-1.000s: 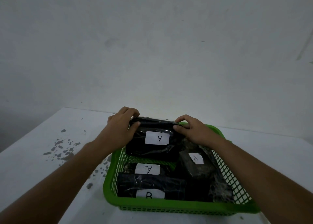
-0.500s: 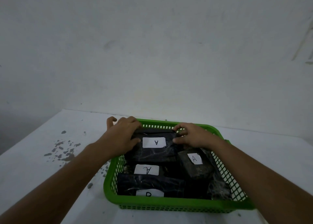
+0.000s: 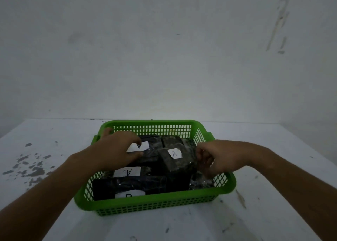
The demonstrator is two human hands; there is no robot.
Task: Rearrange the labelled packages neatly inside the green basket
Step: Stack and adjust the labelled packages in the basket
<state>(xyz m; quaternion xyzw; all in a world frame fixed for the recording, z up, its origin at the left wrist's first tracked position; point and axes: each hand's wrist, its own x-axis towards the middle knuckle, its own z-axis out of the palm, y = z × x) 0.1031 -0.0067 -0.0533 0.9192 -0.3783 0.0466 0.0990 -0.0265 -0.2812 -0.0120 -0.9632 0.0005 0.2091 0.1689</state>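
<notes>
The green basket stands on the white table and holds several black wrapped packages with white labels. My left hand lies on the back-left package labelled A, fingers and thumb closed over its top and partly covering the label. My right hand has its fingers curled against the right side of a tilted package labelled A in the middle right. Nearer to me lie a package with an upside-down A label and a front package labelled B. Another dark package sits at the back.
The white table ends at a bare wall behind the basket. Dark paint specks mark the table to the left. The basket's far mesh wall rises behind the packages.
The back A package, held above the far rim a second ago, has come down into the back-left of the basket. My right hand has left it and moved to the tilted A package's right side.
</notes>
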